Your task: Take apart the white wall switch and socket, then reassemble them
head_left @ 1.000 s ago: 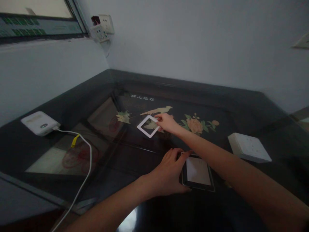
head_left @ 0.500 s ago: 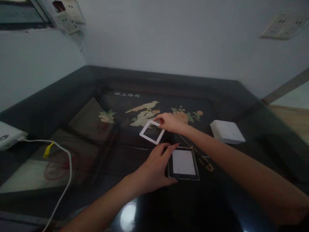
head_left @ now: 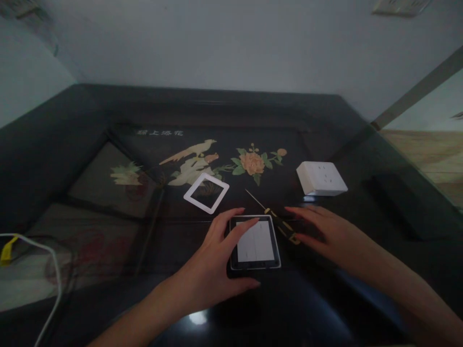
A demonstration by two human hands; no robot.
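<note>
My left hand (head_left: 213, 262) grips the left side of a square switch module (head_left: 255, 242) with a white face and dark rim, lying on the black glass table (head_left: 318, 299). A fingertip rests on its top edge and the thumb lies along its lower edge. My right hand (head_left: 318, 229) hovers open, fingers stretched leftward, just over a small screwdriver (head_left: 273, 215) with a black and yellow handle. It holds nothing. A white square frame (head_left: 206, 193) lies flat behind the module, untouched.
A white wall socket (head_left: 321, 178) sits at the right back of the table. A white cable (head_left: 47, 284) with a yellow tag runs along the left edge. Painted birds and flowers (head_left: 253, 161) show under the glass. Walls close off the back and left.
My right hand has let go of the white frame, leaving it flat on the glass, and drawn back to the screwdriver. The view has turned right. My left hand stays on the module.
</note>
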